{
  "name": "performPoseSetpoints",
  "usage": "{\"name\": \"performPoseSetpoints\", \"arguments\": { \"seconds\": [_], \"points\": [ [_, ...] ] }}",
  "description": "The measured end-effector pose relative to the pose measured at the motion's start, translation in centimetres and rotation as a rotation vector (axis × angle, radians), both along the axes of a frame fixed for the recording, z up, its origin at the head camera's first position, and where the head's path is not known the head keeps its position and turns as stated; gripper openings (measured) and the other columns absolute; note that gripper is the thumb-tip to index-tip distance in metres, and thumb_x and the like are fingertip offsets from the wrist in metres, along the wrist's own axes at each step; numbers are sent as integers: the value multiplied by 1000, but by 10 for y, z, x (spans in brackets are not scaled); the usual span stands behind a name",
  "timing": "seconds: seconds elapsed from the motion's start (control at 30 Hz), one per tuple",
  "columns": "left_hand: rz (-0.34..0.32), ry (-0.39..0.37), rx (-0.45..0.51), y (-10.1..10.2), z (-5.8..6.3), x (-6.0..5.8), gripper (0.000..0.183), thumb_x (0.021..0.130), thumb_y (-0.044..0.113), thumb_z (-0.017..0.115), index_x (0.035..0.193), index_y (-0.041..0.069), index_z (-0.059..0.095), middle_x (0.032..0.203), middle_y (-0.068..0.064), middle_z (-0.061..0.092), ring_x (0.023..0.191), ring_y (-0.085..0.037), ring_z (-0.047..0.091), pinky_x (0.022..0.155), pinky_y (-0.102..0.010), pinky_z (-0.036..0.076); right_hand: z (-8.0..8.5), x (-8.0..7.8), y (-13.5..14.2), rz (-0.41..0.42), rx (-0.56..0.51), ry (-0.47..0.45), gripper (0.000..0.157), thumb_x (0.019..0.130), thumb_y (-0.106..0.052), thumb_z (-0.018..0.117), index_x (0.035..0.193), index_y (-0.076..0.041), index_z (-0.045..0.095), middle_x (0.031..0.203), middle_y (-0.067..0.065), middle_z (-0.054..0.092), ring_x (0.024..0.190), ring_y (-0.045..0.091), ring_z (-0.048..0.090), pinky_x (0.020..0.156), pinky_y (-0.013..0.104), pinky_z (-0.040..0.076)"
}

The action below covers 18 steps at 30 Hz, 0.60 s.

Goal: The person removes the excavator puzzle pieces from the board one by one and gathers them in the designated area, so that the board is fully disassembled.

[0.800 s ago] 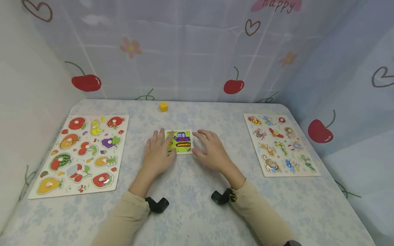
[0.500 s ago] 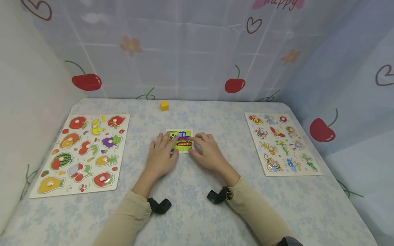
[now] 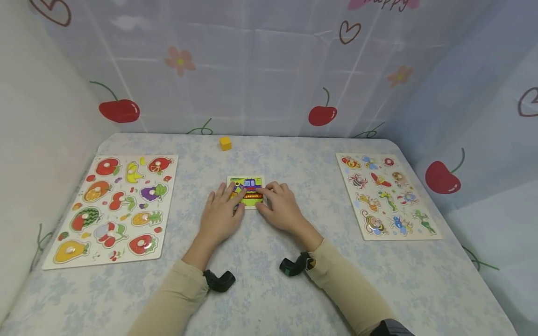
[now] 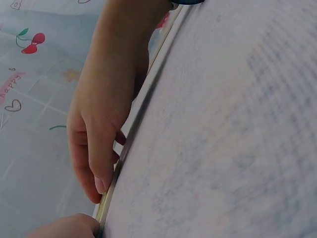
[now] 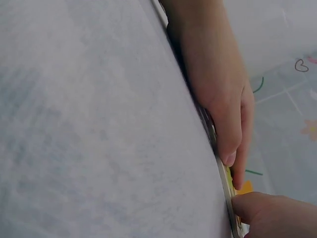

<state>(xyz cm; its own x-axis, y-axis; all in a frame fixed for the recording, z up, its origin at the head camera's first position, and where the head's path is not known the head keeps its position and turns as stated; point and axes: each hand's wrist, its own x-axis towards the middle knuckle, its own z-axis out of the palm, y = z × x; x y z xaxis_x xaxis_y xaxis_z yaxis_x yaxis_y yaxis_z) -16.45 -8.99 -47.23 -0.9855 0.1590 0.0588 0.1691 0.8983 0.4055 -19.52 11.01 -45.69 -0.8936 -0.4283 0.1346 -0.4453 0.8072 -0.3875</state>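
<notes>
A small square picture puzzle (image 3: 253,183) with a purple digger vehicle on green lies flat on the table in the head view. My left hand (image 3: 221,215) rests over its left side, fingers fairly straight, index fingertip on the picture. From the right, my right hand (image 3: 282,207) touches the picture with its index finger, thumb tip at the puzzle's lower right. In the left wrist view, the right hand (image 4: 101,114) reaches down with thumb and fingertips on the thin board. The right wrist view shows the left hand (image 5: 218,84) likewise. Parts of the picture are hidden under the fingers.
A fruit knob puzzle board (image 3: 126,179) lies on the left, an insect puzzle board (image 3: 380,221) on the right. Near the far table edge sits a yellow cube (image 3: 225,143). A printed curtain (image 3: 260,70) hangs behind the table, with a white wall at left.
My right hand has moved left, from beside the puzzle onto its right part. The left index finger has slid further right across the picture. The puzzle stays about where it was.
</notes>
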Motion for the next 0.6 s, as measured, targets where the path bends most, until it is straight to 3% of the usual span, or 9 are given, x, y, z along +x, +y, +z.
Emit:
{"name": "performPoseSetpoints", "arguments": {
  "seconds": [0.37, 0.6],
  "points": [
    [1, 14, 11, 0, 0, 3, 50, 105, 43, 36, 152, 31, 40, 165, -5, 26, 155, -31, 15, 125, -56, 11, 1, -7, -4, 26, -87, -56, 38, 95, -31, 65, 130, -16, 63, 121, 3, 59, 105, 22, 46, 87, 39, 40],
    [-1, 33, 6, 1, 0, 2, 50, 104, 43, 36, 152, 30, 42, 164, -5, 28, 154, -31, 17, 124, -56, 13, 0, -7, -4, -3, -222, -111, 33, 93, -26, 70, 124, -21, 63, 102, -4, 65, 94, 17, 45, 75, 32, 39]
  ]
}}
